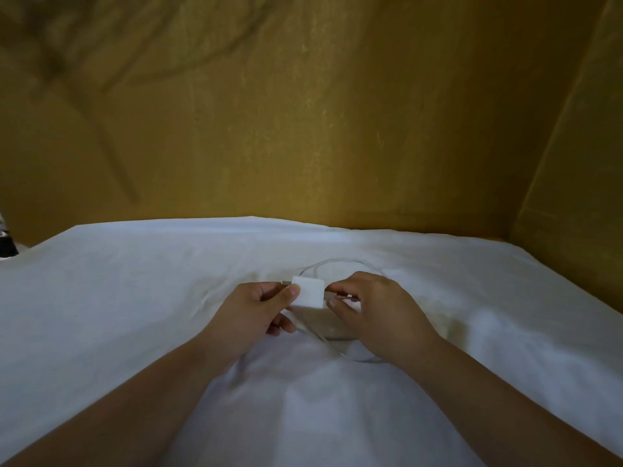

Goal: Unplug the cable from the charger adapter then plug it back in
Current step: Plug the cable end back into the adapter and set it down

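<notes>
Partly hidden: the joint between the thin white cable [340, 264] and the small white cube-shaped charger adapter [308, 293] sits under my right fingertips, so I cannot tell whether the plug is seated or out. A short metallic stub shows at the adapter's left face, just past my left thumb; too small to identify. The cable is hard to trace against the white bedsheet [135, 298]: one arc loops on the far side of the adapter, another runs near, under my right wrist, and the stretch between them is covered by my right hand [377, 308]. At the far left edge a dark object is cut off by the frame and unreadable.

Left hand [249, 315] is closed on the adapter, thumb on its near-left corner, the other fingers curled beneath. Right hand pinches at the adapter's right face, thumb and forefinger narrow, holding what appears to be the cable's plug end.

Adapter lies between the two hands, touching both, held just above the sheet, roughly centre of the bed. Mustard-yellow fabric wall [303, 112] stands beyond the far edge of the bed.
</notes>
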A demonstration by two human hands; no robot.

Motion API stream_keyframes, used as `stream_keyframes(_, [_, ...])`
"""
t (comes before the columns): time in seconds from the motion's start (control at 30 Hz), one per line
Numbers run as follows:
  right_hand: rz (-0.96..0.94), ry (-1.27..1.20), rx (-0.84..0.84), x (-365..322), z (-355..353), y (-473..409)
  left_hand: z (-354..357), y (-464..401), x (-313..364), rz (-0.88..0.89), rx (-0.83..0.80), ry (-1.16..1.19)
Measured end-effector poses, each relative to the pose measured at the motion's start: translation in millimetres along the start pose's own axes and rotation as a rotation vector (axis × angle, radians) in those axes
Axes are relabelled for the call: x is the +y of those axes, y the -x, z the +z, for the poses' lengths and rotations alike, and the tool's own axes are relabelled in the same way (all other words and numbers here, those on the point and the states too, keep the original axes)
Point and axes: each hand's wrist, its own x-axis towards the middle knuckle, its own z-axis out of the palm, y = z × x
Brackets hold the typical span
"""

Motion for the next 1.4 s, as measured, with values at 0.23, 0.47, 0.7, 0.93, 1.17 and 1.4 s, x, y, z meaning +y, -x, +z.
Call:
stream_keyframes(0.23, [-0.060,0.203,0.004,-4.0,-0.8,-3.8,3.9,-5.9,3.0,-0.019,0.041,0.053])
stream_keyframes(0.47, [-0.078,0.287,-0.012,0.6,10.2,-4.6,7.7,-6.5,-4.6,0.041,0.102,-0.054])
stream_keyframes(0.7, [0.027,0.052,-0.051,19.2,26.5,-3.6,11.4,-3.8,-1.0,0.028,0.104,-0.075])
stream_keyframes(0.93, [0.168,-0.217,-0.071,28.5,31.5,-0.5,10.9,-3.7,-1.0,0.026,0.102,-0.086])
stream_keyframes(1.17, [0.295,-0.452,-0.053,26.4,15.7,-3.8,0.5,-7.0,-4.1,0.004,0.137,0.079])
stream_keyframes(1.4, [0.218,-1.226,-0.185,2.2,-20.3,-1.0,-6.9,8.2,14.4,0.026,-0.102,0.294])
